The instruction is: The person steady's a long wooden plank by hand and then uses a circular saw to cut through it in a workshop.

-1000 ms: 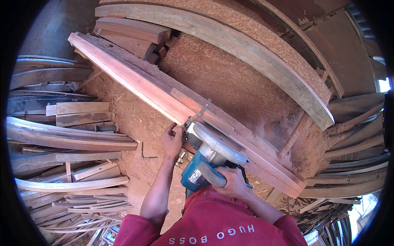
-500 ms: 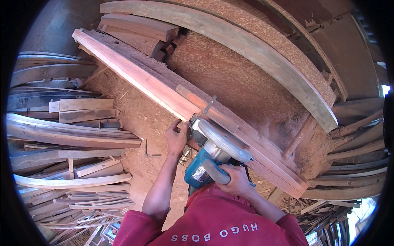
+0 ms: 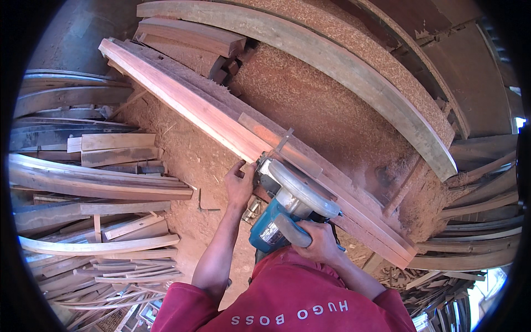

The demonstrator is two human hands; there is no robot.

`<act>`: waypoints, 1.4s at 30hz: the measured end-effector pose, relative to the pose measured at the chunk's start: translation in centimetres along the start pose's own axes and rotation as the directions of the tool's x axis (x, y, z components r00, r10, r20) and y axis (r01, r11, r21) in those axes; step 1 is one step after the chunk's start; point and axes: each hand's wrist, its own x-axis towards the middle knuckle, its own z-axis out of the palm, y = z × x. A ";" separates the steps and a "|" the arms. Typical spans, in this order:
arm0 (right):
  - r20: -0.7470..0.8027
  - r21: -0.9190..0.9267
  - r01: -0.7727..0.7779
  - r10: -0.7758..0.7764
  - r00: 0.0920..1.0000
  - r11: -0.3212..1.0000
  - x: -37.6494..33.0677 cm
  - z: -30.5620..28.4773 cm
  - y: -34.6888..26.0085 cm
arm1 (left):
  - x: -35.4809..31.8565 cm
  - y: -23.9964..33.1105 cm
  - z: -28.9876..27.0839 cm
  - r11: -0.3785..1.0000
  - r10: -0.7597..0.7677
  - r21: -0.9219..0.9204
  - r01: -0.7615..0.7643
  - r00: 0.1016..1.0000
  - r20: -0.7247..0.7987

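Right hand (image 3: 318,243) grips the teal circular saw (image 3: 290,210) by its handle, saw sitting on the long reddish plank (image 3: 221,119); left hand (image 3: 239,185) presses fingers against the plank's near edge beside it.

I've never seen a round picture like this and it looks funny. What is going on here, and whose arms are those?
The picture comes from a small camera worn on a person's head, looking down. Its wide lens bends straight edges, so the picture looks round.

The arms coming in from the bottom belong to that person, who wears a red top. The right hand grips the handle of a blue circular saw, a power tool for cutting wood. The left hand rests against the saw's front and the edge of a long reddish plank. The saw sits on that plank.

Sawdust covers the ground and the workbench. On the left lies a pile of wood strips, some curved by the lens.
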 end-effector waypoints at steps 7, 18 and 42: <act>-0.016 -0.004 0.010 -0.011 1.000 1.000 0.7 0.6 -0.1 | 0.5 0.4 -0.4 1.000 -0.005 -0.022 0.004 0.999 -0.043; -0.028 0.007 0.012 -0.012 1.000 1.000 2.2 1.1 -0.7 | 1.7 0.9 -1.3 0.998 0.015 -0.068 -0.017 1.000 -0.027; 0.002 -0.014 -0.040 0.040 0.999 0.999 4.8 2.1 -1.2 | 4.1 1.9 -2.9 0.999 -0.011 0.036 0.013 0.999 -0.048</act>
